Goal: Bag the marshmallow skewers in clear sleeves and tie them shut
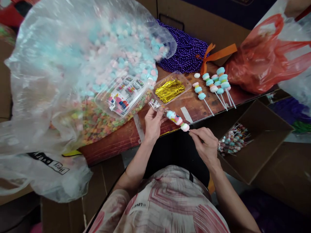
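Between my hands, at the table's front edge, is a candy skewer (178, 121) with pink, white and blue pieces, partly inside a clear printed wrapper (155, 104). My left hand (153, 123) pinches the wrapper's top end. The fingers of my right hand (204, 142) close on the thin stick at the skewer's lower end. Just beyond my left hand, gold twist ties (170, 90) fill a clear plastic tray. Beside that tray lies a clear box of printed wrappers (127, 94). Several unwrapped candy skewers (220, 81) rest on the table to the right.
A large clear bag of pastel candies (104, 51) covers the left of the table, above ring-shaped candies (99, 124). Purple beads (182, 48) lie at the back. A red plastic bag (262, 61) stands at right. Below, a cardboard box (262, 139) holds wrapped skewers (234, 140).
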The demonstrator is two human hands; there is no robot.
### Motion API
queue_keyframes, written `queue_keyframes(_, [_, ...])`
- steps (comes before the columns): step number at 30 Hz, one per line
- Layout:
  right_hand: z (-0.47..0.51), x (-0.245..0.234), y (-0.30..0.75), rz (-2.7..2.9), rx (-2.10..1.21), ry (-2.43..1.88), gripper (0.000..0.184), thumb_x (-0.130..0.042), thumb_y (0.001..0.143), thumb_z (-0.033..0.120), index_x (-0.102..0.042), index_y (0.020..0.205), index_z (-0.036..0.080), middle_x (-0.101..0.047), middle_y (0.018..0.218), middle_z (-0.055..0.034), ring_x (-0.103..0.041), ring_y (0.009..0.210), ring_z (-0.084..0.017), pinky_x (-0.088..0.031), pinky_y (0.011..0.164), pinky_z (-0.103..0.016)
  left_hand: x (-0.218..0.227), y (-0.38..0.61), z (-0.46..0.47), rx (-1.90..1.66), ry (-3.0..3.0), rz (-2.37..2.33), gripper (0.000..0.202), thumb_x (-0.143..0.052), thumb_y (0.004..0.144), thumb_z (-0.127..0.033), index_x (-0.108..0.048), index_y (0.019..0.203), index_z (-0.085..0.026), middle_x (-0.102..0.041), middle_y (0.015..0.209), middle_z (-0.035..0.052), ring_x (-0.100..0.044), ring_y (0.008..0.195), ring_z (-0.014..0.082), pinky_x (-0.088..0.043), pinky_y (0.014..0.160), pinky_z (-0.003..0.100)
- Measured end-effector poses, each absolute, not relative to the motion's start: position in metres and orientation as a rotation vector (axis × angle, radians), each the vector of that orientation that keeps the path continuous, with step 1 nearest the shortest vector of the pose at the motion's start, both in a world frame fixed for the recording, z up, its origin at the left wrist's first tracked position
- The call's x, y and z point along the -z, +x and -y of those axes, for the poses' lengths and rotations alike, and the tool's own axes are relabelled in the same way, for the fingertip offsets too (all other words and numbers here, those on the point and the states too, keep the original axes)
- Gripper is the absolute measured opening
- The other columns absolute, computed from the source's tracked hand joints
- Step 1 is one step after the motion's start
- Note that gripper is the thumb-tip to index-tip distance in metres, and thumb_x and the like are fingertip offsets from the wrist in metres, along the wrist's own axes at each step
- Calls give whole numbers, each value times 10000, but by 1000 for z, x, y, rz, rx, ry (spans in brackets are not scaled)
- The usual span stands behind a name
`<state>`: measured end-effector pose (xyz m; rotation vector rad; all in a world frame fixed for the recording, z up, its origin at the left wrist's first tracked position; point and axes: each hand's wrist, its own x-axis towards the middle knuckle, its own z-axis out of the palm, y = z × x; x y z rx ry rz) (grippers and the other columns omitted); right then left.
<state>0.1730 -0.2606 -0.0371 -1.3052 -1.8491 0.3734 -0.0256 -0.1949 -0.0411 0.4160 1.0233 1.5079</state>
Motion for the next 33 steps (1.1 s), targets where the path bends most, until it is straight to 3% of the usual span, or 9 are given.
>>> queue_keyframes(5, [261, 41, 162, 1872, -310, -1313, 114, -636, 941, 159, -736, 946, 214, -613, 714, -15, -505, 648, -154, -420, 622, -314, 41, -23, 195, -1506, 384, -1006, 345, -821, 752, -474, -664, 915, -214, -778, 856, 22, -751, 841, 161, -576, 820, 283])
queue_keyframes(9, [263, 41, 154, 1887, -326, -1361, 143, -613, 949, 177, -737, 890, 215, -578, 675, -16, -477, 637, -158, -392, 625, -326, 39, -20, 197, -1475, 401, -998, 349, -835, 747, -440, -648, 919, -202, -786, 886, 41, -766, 891, 191, -576, 841, 302])
queue_keyframes(14, [264, 38, 143, 1650, -855, -1373, 161, -599, 944, 247, -722, 844, 213, -558, 711, -5, -508, 657, -144, -391, 618, -301, 38, -16, 203, -1413, 390, -960, 425, -860, 706, -473, -646, 938, -189, -793, 948, 71, -768, 963, 240, -578, 854, 330])
queue_keyframes(18, [264, 37, 141, 1297, -1399, -1367, 150, -663, 858, 309, -728, 777, 202, -631, 701, -3, -552, 649, -139, -409, 624, -284, 40, -16, 203, -1391, 375, -921, 401, -818, 754, -509, -661, 912, -176, -790, 1003, 99, -745, 1065, 270, -568, 867, 325])
queue_keyframes(21, [264, 39, 139, 1078, -1536, -1377, 157, -704, 799, 344, -738, 779, 192, -656, 671, -7, -533, 598, -132, -393, 589, -277, 42, -15, 204, -1388, 365, -901, 407, -820, 750, -512, -667, 915, -173, -790, 991, 100, -747, 1062, 273, -567, 872, 326])
queue_keyframes(24, [265, 40, 133, 1139, -1435, -1408, 177, -670, 844, 354, -719, 786, 194, -625, 643, 0, -535, 597, -136, -398, 598, -282, 42, -13, 205, -1382, 364, -901, 418, -841, 731, -492, -673, 939, -170, -788, 953, 90, -754, 1042, 269, -567, 867, 314])
queue_keyframes(30, [270, 39, 122, 1728, -588, -1421, 195, -551, 954, 224, -655, 790, 204, -552, 685, -15, -484, 656, -157, -386, 651, -319, 39, -17, 203, -1420, 341, -923, 313, -789, 816, -435, -659, 926, -172, -781, 959, 77, -740, 1086, 266, -565, 887, 320])
queue_keyframes(33, [273, 41, 123, 1831, -460, -1385, 182, -541, 967, 183, -644, 819, 207, -540, 685, -13, -475, 654, -158, -380, 637, -316, 38, -20, 202, -1445, 334, -907, 293, -772, 837, -423, -646, 945, -181, -783, 982, 73, -736, 1094, 259, -559, 921, 336])
